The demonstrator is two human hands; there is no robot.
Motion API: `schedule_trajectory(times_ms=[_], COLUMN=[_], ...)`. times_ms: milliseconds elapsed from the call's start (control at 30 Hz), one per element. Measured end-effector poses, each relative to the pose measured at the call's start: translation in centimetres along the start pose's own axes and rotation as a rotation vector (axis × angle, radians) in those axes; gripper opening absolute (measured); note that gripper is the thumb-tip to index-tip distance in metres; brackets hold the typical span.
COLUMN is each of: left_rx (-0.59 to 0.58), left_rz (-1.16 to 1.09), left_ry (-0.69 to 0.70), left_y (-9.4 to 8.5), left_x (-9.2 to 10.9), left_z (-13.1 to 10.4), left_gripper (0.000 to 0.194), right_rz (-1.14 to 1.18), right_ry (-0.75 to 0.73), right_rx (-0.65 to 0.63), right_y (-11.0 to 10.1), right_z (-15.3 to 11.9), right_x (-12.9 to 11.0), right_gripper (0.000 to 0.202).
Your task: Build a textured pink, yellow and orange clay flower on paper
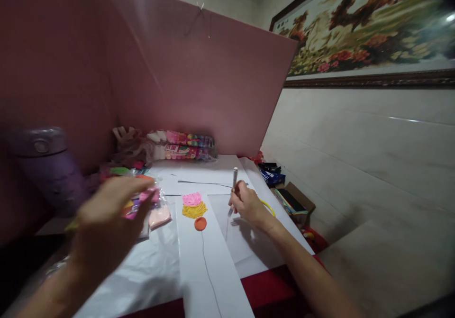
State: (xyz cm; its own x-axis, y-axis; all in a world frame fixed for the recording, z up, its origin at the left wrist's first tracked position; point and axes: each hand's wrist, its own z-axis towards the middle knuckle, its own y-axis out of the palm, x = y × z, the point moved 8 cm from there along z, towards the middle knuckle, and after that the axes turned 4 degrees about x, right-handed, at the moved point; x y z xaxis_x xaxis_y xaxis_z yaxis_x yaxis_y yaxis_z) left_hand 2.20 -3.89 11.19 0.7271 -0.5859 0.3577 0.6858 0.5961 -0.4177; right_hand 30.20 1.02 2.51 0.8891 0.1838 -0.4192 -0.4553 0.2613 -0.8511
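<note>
My right hand (246, 204) grips a slim, pale pen-like tool (235, 177), held upright with its thin end pointing down over the white sheet. Left of it lies a long white card (209, 266) bearing a pink ruffled patch (192, 199), a yellow ruffled patch (194, 209) and a flat orange disc (200, 223). A thin curving line (206, 265) runs down the card from the disc. Blurred and close to the camera, my left hand (110, 218) hovers by the clay packets (159, 216), thumb and fingers apart; no held thing can be made out.
Bagged coloured clay (185, 146) lies against the pink panel (192, 81). A purple bottle (51, 171) stands at left. White paper with a dark line (202, 182) lies behind the card. Beside the right table edge sits an open cardboard box (296, 199).
</note>
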Motion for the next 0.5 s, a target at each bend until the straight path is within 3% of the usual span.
schedule_trajectory(times_ms=[67, 100, 167, 233, 333, 500], left_rx=[-0.318, -0.542, -0.879, -1.057, -1.036, -1.054], left_rz=[-0.038, -0.035, -0.019, -0.004, 0.012, 0.094], left_ry=[0.29, 0.359, 0.462, 0.522, 0.605, 0.649], left_y=[4.4, 7.0, 10.8, 13.3, 14.6, 15.1], left_x=[5.7, 7.5, 9.8, 11.0, 12.1, 12.1], left_z=[-2.0, -3.8, -7.7, -10.8, -12.7, -13.4], left_gripper=[0.015, 0.014, 0.007, 0.012, 0.017, 0.026], right_rz=[0.164, 0.237, 0.257, 0.24, 0.174, 0.173], right_ry=[-0.032, -0.048, -0.073, -0.104, -0.127, -0.144], right_rx=[0.017, 0.016, 0.035, 0.032, 0.045, 0.007], right_y=[0.1, 0.4, 0.9, 1.4, 1.4, 0.8], right_z=[-0.1, -0.3, -0.8, -1.3, -1.6, -1.0], right_x=[-0.8, -1.1, -1.4, -1.4, -1.1, -2.0], right_gripper=[0.008, 0.006, 0.005, 0.009, 0.012, 0.018])
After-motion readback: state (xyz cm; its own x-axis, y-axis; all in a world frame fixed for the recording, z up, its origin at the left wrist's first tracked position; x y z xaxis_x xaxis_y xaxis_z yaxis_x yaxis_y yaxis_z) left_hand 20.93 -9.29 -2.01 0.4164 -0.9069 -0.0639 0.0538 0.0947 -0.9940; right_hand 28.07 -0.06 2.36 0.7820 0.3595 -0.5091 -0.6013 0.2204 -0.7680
